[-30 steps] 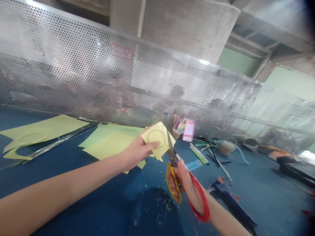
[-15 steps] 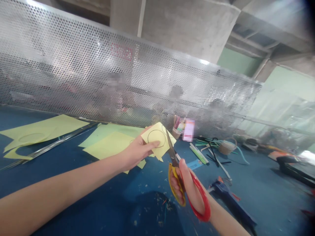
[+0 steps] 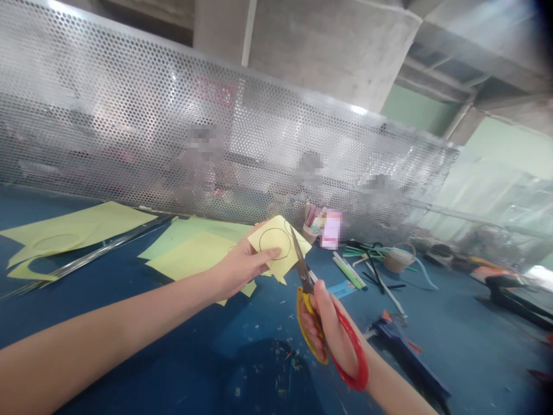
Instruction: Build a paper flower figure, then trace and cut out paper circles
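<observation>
A small yellow paper [image 3: 283, 266] with drawn circles is pinched in my left hand [image 3: 242, 265], thumb on top beside one circle. My right hand [image 3: 332, 323] is closed round scissors [image 3: 306, 279] with one red and one yellow handle. Their blades point up and lie at the paper's right part, by a second drawn curve. To the left of my left hand, larger yellow and green sheets [image 3: 173, 253] lie on the blue table [image 3: 194, 357]. Farther left is another yellow sheet [image 3: 108, 222] with a drawn circle and a cut-out curve.
Metal rulers [image 3: 86, 258] lie between the sheets. A perforated metal screen [image 3: 259, 144] stands behind, with people beyond it. On the right are a cup of pens [image 3: 310, 230], a phone [image 3: 332, 229], pipe cleaners, a small basket [image 3: 397, 259] and a blue glue gun [image 3: 406, 357].
The scissors and my right hand have shifted very slightly, and the handles sit a little closer together. The left hand and paper are almost unmoved.
</observation>
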`<state>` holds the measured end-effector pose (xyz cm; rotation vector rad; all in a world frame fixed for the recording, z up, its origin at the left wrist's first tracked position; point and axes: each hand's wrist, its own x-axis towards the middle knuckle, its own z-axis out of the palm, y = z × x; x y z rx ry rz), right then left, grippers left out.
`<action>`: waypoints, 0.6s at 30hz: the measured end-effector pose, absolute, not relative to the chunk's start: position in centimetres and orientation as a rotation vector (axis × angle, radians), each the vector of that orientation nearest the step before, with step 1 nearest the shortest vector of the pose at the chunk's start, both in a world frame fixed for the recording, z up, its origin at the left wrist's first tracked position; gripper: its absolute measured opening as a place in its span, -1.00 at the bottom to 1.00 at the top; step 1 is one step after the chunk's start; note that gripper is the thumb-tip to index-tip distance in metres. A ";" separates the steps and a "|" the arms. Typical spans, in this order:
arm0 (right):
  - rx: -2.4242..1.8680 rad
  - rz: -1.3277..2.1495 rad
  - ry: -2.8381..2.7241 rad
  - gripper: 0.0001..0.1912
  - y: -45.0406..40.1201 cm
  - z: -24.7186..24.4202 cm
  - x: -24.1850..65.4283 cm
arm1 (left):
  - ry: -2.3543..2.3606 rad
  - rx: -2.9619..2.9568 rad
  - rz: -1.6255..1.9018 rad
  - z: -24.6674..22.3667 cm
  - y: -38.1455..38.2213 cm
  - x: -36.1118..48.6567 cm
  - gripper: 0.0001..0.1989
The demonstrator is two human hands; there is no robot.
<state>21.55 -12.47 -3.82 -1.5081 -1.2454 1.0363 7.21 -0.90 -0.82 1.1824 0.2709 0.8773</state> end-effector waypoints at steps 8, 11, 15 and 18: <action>-1.489 1.004 -1.251 -0.40 -12.5 -4.0 21.6 | 0.319 1.163 0.878 -0.7 -1.1 7.1 -0.43; -1.513 0.996 -1.253 -0.38 -12.5 -3.9 21.5 | 0.298 1.169 0.878 -0.7 -1.0 7.1 -0.44; -1.552 0.988 -1.227 -0.37 -12.6 -3.7 21.4 | 0.279 1.175 0.872 -0.8 -0.9 7.1 -0.43; -1.565 0.990 -1.207 -0.36 -12.6 -3.5 21.3 | 0.294 1.180 0.873 -0.8 -0.9 7.1 -0.43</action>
